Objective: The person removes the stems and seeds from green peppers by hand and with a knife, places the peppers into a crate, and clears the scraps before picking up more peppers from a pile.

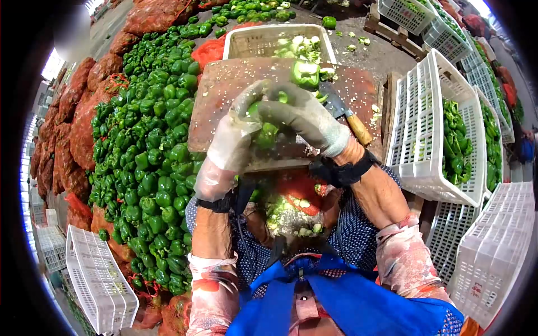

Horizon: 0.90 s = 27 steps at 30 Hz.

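Both my hands wear dirty pale gloves and meet over the wooden board (pixel 216 89). A green bell pepper (pixel 267 134) sits between them, partly covered by fingers and blurred. My left hand (pixel 242 115) curls round its left side, and my right hand (pixel 305 117) closes on it from the right. Beyond my right fingers, a cut-open green pepper (pixel 306 74) lies on the board with its pale inside showing. Right of that hand rests a knife (pixel 357 127), its wooden handle toward me. White seeds and scraps dot the board.
A big heap of green peppers (pixel 159 162) spreads along the left, backed by red mesh sacks (pixel 84 123). Behind the board stands a white crate (pixel 246 39) of pepper cores. Crates of peppers (pixel 417 123) line the right. Scraps (pixel 291 215) lie between my legs.
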Motion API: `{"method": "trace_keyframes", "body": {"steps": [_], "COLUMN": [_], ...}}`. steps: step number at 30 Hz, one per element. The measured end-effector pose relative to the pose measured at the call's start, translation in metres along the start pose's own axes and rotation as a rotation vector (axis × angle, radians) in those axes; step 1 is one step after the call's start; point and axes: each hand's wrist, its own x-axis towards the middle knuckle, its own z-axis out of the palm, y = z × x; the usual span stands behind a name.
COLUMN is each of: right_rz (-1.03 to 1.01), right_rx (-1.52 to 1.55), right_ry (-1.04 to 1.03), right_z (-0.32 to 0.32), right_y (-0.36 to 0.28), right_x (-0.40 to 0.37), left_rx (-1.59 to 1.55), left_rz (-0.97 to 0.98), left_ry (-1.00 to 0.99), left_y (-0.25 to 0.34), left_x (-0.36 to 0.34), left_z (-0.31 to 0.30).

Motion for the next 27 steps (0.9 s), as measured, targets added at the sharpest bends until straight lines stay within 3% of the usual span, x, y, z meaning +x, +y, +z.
{"method": "trace_keyframes", "body": {"steps": [1,4,5,6,8,9,13,16,17,18,20,21,22,24,27], "right_rz": [0.029,0.251,0.253,0.252,0.258,0.254,-0.160,-0.410,-0.448,-0.418,-0.235,-0.268,-0.376,-0.069,-0.136], "right_rx": [0.071,0.460,0.611,0.768,0.614,0.522,0.027,-0.205,-0.241,-0.221,-0.206,-0.338,-0.342,-0.170,-0.249], "right_ry": [-0.012,0.045,0.059,0.068,0.080,0.093,-0.033,-0.097,-0.139,-0.218,-0.149,-0.010,0.138,0.171,0.190], "right_z": [0.000,0.008,0.013,0.019,0.019,0.013,-0.011,-0.011,-0.011,-0.011,-0.011,-0.012,-0.010,-0.014,-0.007], "right_y": [-0.004,-0.007,-0.002,0.003,-0.008,-0.014,-0.007,0.000,0.002,0.003,-0.005,0.007,0.008,0.003,-0.001], "right_x": [-0.002,-0.003,-0.004,-0.004,-0.002,-0.002,-0.002,-0.003,-0.003,-0.003,-0.003,0.002,0.006,0.001,-0.001], "left_rx": [0.004,-0.195,-0.298,-0.312,-0.332,-0.450,-0.549,-0.262,-0.300,-0.331,-0.260,-0.378,-0.357,-0.158,-0.322], "left_rz": [0.013,0.052,-0.084,-0.066,-0.018,-0.028,-0.059,-0.210,-0.128,-0.173,-0.043,-0.047,0.003,0.058,0.002], "left_ry": [0.031,-0.203,-0.096,-0.064,-0.016,-0.097,-0.077,0.092,-0.139,-0.123,-0.051,0.053,-0.073,-0.098,0.044], "left_y": [-0.003,-0.004,0.005,0.002,-0.003,-0.003,-0.013,-0.012,-0.001,-0.015,-0.005,-0.007,-0.007,-0.007,-0.034], "left_x": [0.001,0.003,-0.004,-0.005,0.001,0.001,0.018,0.010,-0.002,0.005,0.001,-0.003,0.001,0.001,0.021], "left_z": [0.001,-0.012,0.002,0.002,-0.003,-0.005,-0.025,-0.018,0.006,-0.009,0.006,0.016,0.010,0.010,-0.015]}}
